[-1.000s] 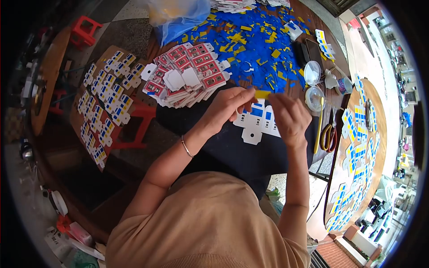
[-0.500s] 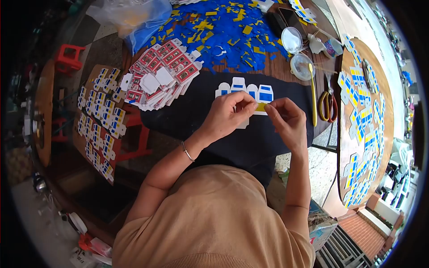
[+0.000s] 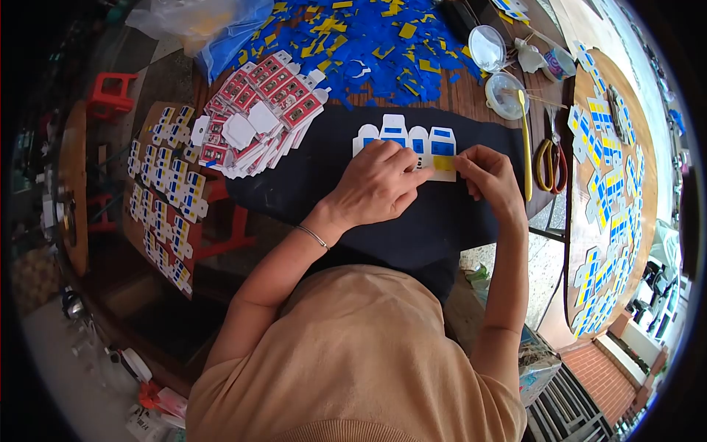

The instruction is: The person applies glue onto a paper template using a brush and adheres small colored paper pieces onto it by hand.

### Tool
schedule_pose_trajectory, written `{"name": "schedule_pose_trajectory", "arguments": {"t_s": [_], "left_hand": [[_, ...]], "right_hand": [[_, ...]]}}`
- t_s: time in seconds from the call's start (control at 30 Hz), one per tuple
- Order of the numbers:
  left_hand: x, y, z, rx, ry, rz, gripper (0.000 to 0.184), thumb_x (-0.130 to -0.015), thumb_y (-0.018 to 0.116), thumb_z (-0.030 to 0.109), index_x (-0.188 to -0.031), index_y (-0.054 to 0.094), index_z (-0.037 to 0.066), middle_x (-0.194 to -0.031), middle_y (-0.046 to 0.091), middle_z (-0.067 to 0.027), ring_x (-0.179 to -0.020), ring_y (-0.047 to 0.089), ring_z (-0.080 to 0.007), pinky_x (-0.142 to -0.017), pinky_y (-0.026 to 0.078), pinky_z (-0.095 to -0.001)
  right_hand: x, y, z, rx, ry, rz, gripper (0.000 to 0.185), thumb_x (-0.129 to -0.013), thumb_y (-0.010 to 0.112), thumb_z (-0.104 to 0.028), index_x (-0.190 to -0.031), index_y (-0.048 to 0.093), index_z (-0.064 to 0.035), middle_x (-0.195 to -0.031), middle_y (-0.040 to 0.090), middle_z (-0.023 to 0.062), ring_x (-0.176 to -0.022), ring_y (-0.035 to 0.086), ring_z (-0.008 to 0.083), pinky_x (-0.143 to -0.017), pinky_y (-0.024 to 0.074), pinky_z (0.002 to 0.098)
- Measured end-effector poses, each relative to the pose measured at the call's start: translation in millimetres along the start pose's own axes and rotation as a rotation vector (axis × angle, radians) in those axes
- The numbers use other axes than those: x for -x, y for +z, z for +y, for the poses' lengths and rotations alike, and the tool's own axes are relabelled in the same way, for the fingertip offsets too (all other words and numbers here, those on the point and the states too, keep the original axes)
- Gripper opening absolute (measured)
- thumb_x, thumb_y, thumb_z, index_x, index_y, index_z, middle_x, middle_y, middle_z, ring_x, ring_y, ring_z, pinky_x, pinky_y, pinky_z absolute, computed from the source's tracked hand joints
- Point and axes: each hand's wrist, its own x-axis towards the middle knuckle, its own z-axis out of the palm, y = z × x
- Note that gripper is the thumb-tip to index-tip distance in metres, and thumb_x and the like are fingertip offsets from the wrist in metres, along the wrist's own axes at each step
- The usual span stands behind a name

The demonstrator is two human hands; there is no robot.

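Observation:
A flat white card box cut-out (image 3: pixel 395 124) with blue panels lies on the dark cloth (image 3: pixel 331 155), its tabs pointing away from me. A small yellow paper piece (image 3: pixel 443 163) sits on its lower right panel. My left hand (image 3: pixel 379 180) rests over the lower left of the cut-out with curled fingers, one fingertip beside the yellow piece. Whatever is under its fingers is hidden. At the right edge of the yellow piece, my right hand (image 3: pixel 492 177) has its thumb and index finger closed in a pinch.
Stacked red-and-white cards (image 3: pixel 269 110) lie left of the cloth. Blue and yellow paper scraps (image 3: pixel 353 51) cover the table's far side. A yellow stick (image 3: pixel 527 147), scissors (image 3: pixel 551 158) and a clear tub (image 3: pixel 505 96) stand at right. Finished-looking cut-outs lie on a round board (image 3: pixel 641 214) and a left board (image 3: pixel 166 243).
My left hand has lowered and turned palm-down over the cut-out. My right hand has shifted slightly right. The yellow piece now lies against the panel, and the view has shifted a little.

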Motion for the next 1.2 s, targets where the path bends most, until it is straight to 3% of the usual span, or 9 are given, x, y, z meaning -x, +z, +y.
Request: {"name": "schedule_pose_trajectory", "arguments": {"t_s": [0.83,1.03,1.2], "left_hand": [[-2.3,6.8,2.9,-0.057,-0.011,-0.066,0.029,-0.079,0.065,0.012,-0.106,0.074,0.013,-0.089,0.057,-0.0005,-0.092,0.053,-0.0198,-0.086,0.044,-0.0351],[-4.3,7.2,4.4,-0.06,-0.017,-0.071,0.028,-0.079,0.066,0.013,-0.105,0.074,0.014,-0.091,0.056,-0.0005,-0.093,0.054,-0.0195,-0.087,0.044,-0.0353],[-5.1,6.3,4.5,-0.051,-0.017,-0.066,0.026,-0.079,0.066,0.013,-0.104,0.074,0.014,-0.092,0.056,-0.0009,-0.093,0.054,-0.0196,-0.086,0.044,-0.0355]], "right_hand": [[2.1,8.8,-2.9,0.179,-0.033,0.091,0.024,-0.086,0.071,-0.02,-0.084,0.068,0.0035,-0.063,0.064,0.0039,-0.052,0.059,0.007,-0.047,0.0467,0.0226],[3.4,10.0,-3.6,0.199,-0.06,0.089,0.027,-0.087,0.071,-0.023,-0.083,0.067,0.0032,-0.063,0.064,0.0044,-0.053,0.061,0.0071,-0.046,0.0475,0.0215],[2.2,3.8,4.3,0.02,-0.017,0.114,0.036,-0.093,0.066,-0.033,-0.08,0.064,0.0003,-0.063,0.06,0.003,-0.05,0.059,0.0075,-0.044,0.0451,0.0209]]}}
